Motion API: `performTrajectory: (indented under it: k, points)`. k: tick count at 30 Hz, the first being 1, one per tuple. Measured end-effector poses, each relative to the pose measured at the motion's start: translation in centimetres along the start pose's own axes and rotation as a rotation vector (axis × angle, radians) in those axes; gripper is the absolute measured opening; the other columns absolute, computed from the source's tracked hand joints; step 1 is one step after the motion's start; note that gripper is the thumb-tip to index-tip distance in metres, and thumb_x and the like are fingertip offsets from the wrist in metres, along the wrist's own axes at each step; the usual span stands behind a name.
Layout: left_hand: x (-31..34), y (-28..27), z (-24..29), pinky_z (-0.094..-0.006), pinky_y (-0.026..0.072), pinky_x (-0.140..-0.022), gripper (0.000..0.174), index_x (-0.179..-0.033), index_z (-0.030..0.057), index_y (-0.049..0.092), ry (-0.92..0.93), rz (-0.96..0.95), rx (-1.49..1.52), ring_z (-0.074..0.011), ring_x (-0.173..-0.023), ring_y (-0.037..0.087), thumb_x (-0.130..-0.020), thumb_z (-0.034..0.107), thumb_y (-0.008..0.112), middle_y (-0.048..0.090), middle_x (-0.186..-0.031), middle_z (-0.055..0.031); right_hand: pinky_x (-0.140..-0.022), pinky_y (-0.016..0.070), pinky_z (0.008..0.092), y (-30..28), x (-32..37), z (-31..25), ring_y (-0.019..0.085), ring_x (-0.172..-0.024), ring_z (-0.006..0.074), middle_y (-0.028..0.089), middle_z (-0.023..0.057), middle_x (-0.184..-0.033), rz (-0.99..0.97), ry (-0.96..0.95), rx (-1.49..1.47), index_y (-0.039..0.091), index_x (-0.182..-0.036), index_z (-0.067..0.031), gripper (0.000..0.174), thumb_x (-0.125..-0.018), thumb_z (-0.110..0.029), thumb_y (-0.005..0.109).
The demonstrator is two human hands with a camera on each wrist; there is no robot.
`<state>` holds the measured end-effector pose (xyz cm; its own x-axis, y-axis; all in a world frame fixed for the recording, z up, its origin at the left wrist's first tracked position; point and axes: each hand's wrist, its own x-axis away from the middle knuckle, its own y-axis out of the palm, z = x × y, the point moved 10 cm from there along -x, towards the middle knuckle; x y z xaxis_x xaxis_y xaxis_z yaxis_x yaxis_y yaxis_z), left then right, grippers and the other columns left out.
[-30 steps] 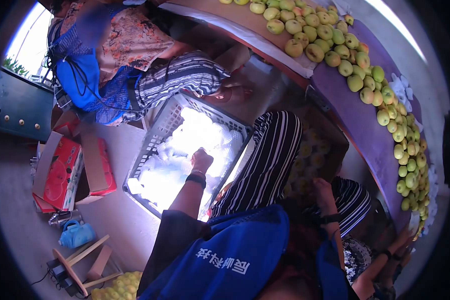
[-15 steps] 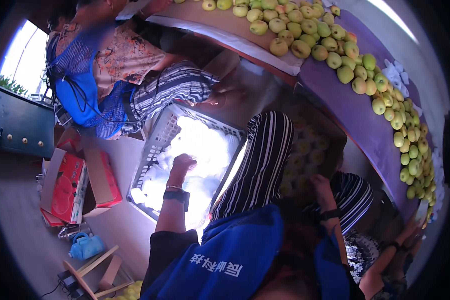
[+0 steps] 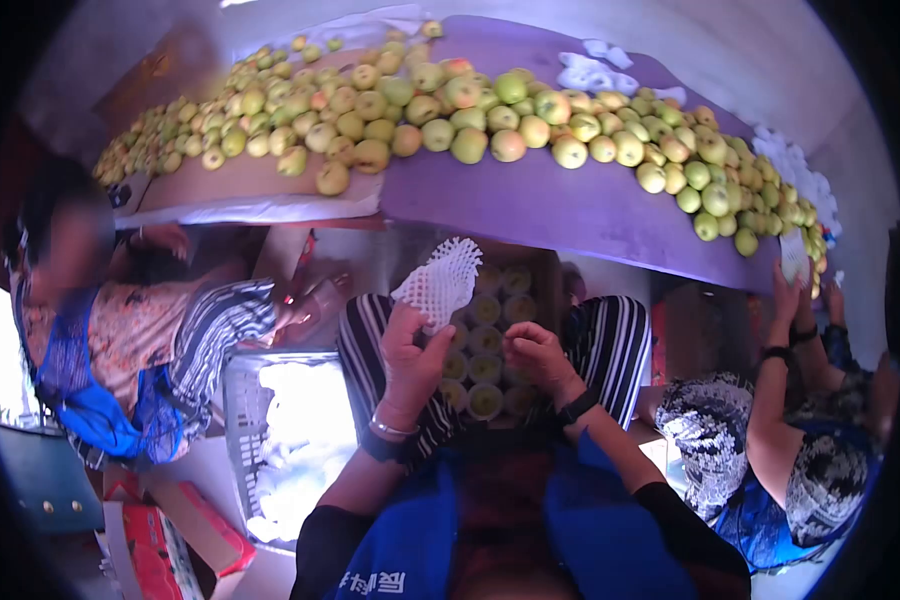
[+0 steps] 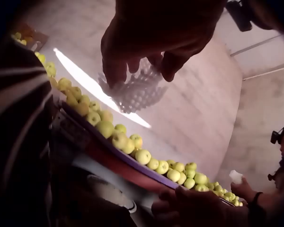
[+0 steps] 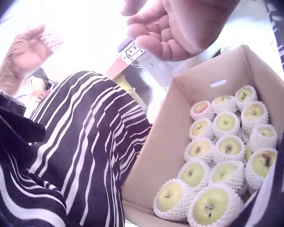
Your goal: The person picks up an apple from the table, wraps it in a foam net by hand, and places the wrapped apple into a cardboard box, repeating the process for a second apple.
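My left hand (image 3: 413, 365) pinches a white foam net sleeve (image 3: 440, 285) above my lap; in the left wrist view the net (image 4: 141, 90) hangs between thumb and fingers. My right hand (image 3: 542, 358), to its right, holds nothing; in the right wrist view its fingers (image 5: 154, 33) are loosely curled. Below the hands, between the striped knees, stands a cardboard box (image 5: 154, 165) with rows of apples (image 5: 226, 122) in white foam nets.
Loose apples (image 3: 470, 145) lie along the purple-covered table (image 3: 530, 205) ahead. A grey crate (image 3: 245, 420) of white foam nets is at the left. People sit on both sides; red cartons (image 3: 145, 545) lie at lower left.
The view has turned right toward the table. My left hand has come out of the crate to above my lap, now with a foam net. Both hands are near each other.
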<state>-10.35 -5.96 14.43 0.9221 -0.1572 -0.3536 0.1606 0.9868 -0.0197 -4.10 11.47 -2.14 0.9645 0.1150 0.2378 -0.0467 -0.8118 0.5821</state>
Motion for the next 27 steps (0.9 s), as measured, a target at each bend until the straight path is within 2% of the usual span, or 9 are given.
performTrajectory:
  k: [3,5,9,11,13,14,16,20,27]
  points:
    - [0.7,5.0,-2.5,-0.0294,0.0409,-0.068,0.017,-0.074,0.0006,0.051,0.013,-0.100,-0.230,-0.0254,-0.075,0.052,-0.062,-0.002,0.062,0.050,-0.077,-0.0111,-0.061,0.0452,0.0241,0.6,0.6,-3.3,0.053,-0.084,0.0143,0.054,0.0062,-0.096,0.127,-0.165,-0.030,0.048,-0.108,-0.0045,0.037,-0.076,-0.021,0.058]
    - [1.6,7.6,-3.5,-0.0328,0.0412,-0.064,0.019,-0.068,0.0016,0.047,0.003,-0.159,-0.288,-0.0302,-0.072,0.050,-0.059,-0.001,0.063,0.048,-0.073,-0.0132,-0.065,0.0470,0.0264,1.3,0.5,-3.8,0.050,-0.095,0.0172,0.049,0.0074,-0.106,0.067,-0.202,-0.072,0.042,-0.115,-0.0060,0.047,-0.077,-0.026,0.058]
    - [3.0,10.4,-4.5,-0.0343,0.0422,-0.066,0.020,-0.069,0.0022,0.048,0.072,-0.284,-0.297,-0.0314,-0.076,0.051,-0.057,0.000,0.064,0.050,-0.077,-0.0139,-0.072,0.0473,0.0319,-1.8,-0.3,-1.0,0.053,-0.091,0.0179,0.052,0.0074,-0.103,0.274,-0.074,-0.050,0.044,-0.112,-0.0042,0.036,-0.078,-0.012,0.053]
    - [2.6,10.2,-4.7,-0.0311,0.0434,-0.064,0.017,-0.070,0.0017,0.049,0.070,-0.302,-0.331,-0.0252,-0.073,0.055,-0.061,0.000,0.064,0.053,-0.076,-0.0114,-0.071,0.0474,0.0306,-2.4,0.0,-1.1,0.054,-0.088,0.0173,0.054,0.0066,-0.100,0.315,-0.030,-0.069,0.047,-0.109,-0.0037,0.032,-0.078,-0.008,0.051]
    - [2.9,8.8,-9.7,-0.0249,0.0441,-0.059,0.012,-0.075,0.0015,0.050,-0.353,-0.230,-0.115,-0.0136,-0.064,0.055,-0.069,-0.002,0.060,0.056,-0.073,-0.0043,-0.070,0.0475,0.0293,-2.8,0.0,-0.8,0.055,-0.085,0.0167,0.056,0.0058,-0.096,0.354,0.014,-0.083,0.050,-0.105,-0.0031,0.028,-0.077,-0.005,0.049]
    - [2.9,8.6,-10.8,-0.0249,0.0441,-0.059,0.012,-0.075,0.0015,0.050,-0.354,-0.232,-0.118,-0.0136,-0.064,0.055,-0.069,-0.002,0.060,0.056,-0.073,-0.0043,-0.070,0.0470,0.0280,-3.4,0.1,-0.7,0.056,-0.083,0.0157,0.057,0.0051,-0.093,0.406,0.018,-0.040,0.052,-0.102,-0.0030,0.025,-0.077,-0.004,0.049]
    - [2.9,7.4,-13.7,-0.0206,0.0446,-0.057,0.008,-0.080,0.0021,0.051,-0.531,-0.095,0.207,-0.0073,-0.063,0.054,-0.074,-0.001,0.056,0.057,-0.075,-0.0016,-0.070,0.0465,0.0266,-4.0,0.2,-0.5,0.056,-0.080,0.0146,0.059,0.0043,-0.090,0.464,0.024,0.004,0.054,-0.098,-0.0029,0.023,-0.076,-0.003,0.049]
    - [3.3,6.8,-16.2,-0.0214,0.0457,-0.057,0.008,-0.083,0.0039,0.050,-0.720,-0.043,0.386,-0.0095,-0.065,0.056,-0.077,0.003,0.055,0.057,-0.075,-0.0028,-0.067,0.0439,0.0230,-4.4,-0.4,-0.3,0.055,-0.079,0.0107,0.058,0.0034,-0.091,0.415,-0.053,-0.029,0.054,-0.101,-0.0003,0.024,-0.078,-0.007,0.051]
    - [3.5,5.4,-17.5,-0.0204,0.0440,-0.058,0.011,-0.087,0.0067,0.050,-0.807,0.058,0.340,-0.0087,-0.066,0.054,-0.080,0.014,0.054,0.056,-0.078,-0.0017,-0.069,0.0428,0.0225,-5.4,-0.5,-0.4,0.053,-0.079,0.0089,0.058,0.0040,-0.090,0.454,-0.105,-0.024,0.054,-0.097,0.0016,0.020,-0.080,-0.007,0.049]
